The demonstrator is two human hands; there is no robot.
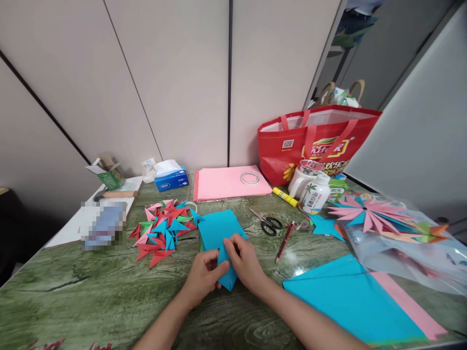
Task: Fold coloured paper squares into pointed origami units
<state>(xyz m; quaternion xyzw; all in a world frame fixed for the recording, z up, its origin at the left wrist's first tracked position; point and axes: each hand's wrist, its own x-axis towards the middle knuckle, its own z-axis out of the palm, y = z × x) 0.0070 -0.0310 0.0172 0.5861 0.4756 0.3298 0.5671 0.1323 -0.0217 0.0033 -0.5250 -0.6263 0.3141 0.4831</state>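
A small folded blue paper [228, 279], pointed at its lower end, is between my two hands near the middle of the table. My left hand [205, 273] grips its left side, thumb on top. My right hand [243, 260] pinches its upper right part, with fingertips close together. Just beyond my hands lies a flat blue paper [219, 226], partly covered by them. To the left is a pile of folded red, pink, blue and green paper pieces [166, 228]. Black-handled scissors [269, 225] and a dark red pencil [285, 241] lie to the right.
Pink sheets [226, 183] with a tape ring lie by the wall, near a blue tissue box [171, 180]. A red bag [317, 141], white bottle [314, 195] and yellow glue stick [285, 197] stand or lie back right. Large blue paper [350, 304] lies front right, near a paper star [368, 211].
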